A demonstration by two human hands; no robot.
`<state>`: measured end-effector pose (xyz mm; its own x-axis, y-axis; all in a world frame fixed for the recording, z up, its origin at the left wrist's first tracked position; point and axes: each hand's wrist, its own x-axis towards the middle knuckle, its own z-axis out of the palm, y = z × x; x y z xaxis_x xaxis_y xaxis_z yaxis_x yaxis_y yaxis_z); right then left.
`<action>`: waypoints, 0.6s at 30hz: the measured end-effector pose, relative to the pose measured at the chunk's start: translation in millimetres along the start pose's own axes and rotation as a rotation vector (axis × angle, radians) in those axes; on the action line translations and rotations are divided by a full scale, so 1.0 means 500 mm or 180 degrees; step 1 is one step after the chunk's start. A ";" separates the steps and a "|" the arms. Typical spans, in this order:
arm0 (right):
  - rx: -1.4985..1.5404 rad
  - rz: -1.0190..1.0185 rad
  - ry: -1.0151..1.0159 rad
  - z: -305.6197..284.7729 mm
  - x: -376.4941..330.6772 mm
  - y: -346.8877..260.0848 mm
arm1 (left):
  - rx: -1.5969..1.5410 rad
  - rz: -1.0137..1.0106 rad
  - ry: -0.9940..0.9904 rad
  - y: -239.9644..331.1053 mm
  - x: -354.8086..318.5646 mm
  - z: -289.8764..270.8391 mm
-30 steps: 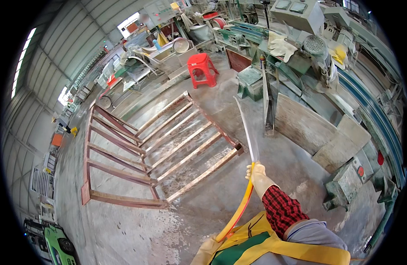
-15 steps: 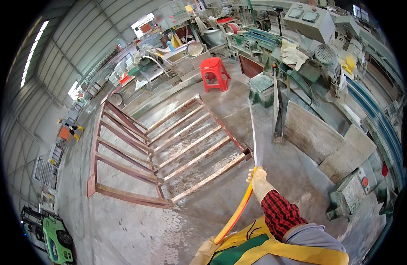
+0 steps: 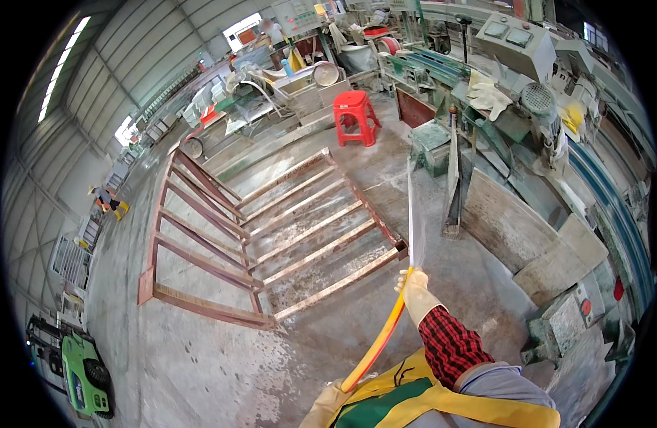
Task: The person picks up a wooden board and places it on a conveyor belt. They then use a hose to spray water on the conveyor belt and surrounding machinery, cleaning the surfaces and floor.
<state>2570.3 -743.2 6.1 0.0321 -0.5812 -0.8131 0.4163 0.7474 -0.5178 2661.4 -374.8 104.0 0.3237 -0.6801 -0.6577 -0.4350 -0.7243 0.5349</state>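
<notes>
A yellow hose (image 3: 379,341) with a red stripe runs up between my two gloved hands. My right hand (image 3: 414,285), in a cream rubber glove under a red-and-black checked sleeve, is closed around it near its outlet. From there a jet of water (image 3: 412,207) shoots away across the floor, toward the machinery. My left hand (image 3: 331,399), also gloved, is closed on the lower part of the hose by the yellow and green apron (image 3: 396,389); its fingers are partly hidden. Ahead on the left stands a rusty slatted metal frame (image 3: 310,242), touched by neither hand.
A red plastic stool (image 3: 356,118) stands beyond the frame. Stone slabs (image 3: 506,217) and dusty machinery (image 3: 535,100) line the right side. A green forklift (image 3: 84,374) is at the lower left. One person (image 3: 109,201) is at far left, another (image 3: 273,32) at the back. The concrete floor is wet.
My view has shifted slightly, moving the stool and machinery a little to the right in the picture. The far-left person has moved. Both hands keep hold of the hose, water still spraying.
</notes>
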 end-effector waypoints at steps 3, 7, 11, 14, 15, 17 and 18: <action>-0.0027 -0.0021 0.0011 0.013 -0.005 0.002 | 0.0069 0.0179 0.0080 -0.146 0.068 0.059; -0.0066 -0.0031 -0.0163 0.025 -0.009 0.009 | 0.0936 0.1219 0.0352 -0.381 0.184 0.160; -0.0099 -0.0142 -0.0128 0.015 -0.002 -0.015 | 0.0942 0.0907 0.0220 -0.237 0.142 0.103; -0.0146 -0.0161 -0.0192 0.019 0.002 -0.020 | 0.0832 0.0632 0.0124 -0.143 0.098 0.062; -0.0176 -0.0188 -0.0173 0.016 0.002 -0.028 | 0.0464 0.0402 0.0080 -0.034 0.049 0.017; -0.0255 -0.0193 -0.0224 0.029 -0.011 -0.028 | 0.0173 0.0126 0.0134 0.008 0.016 -0.004; -0.0282 -0.0200 -0.0242 0.033 -0.016 -0.029 | 0.0259 0.0122 0.0183 -0.011 0.025 0.005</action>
<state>2578.8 -754.5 24.7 0.0788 -0.6480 -0.7576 0.3379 0.7323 -0.5912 2665.5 -378.9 91.6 0.3523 -0.7142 -0.6048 -0.5140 -0.6877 0.5127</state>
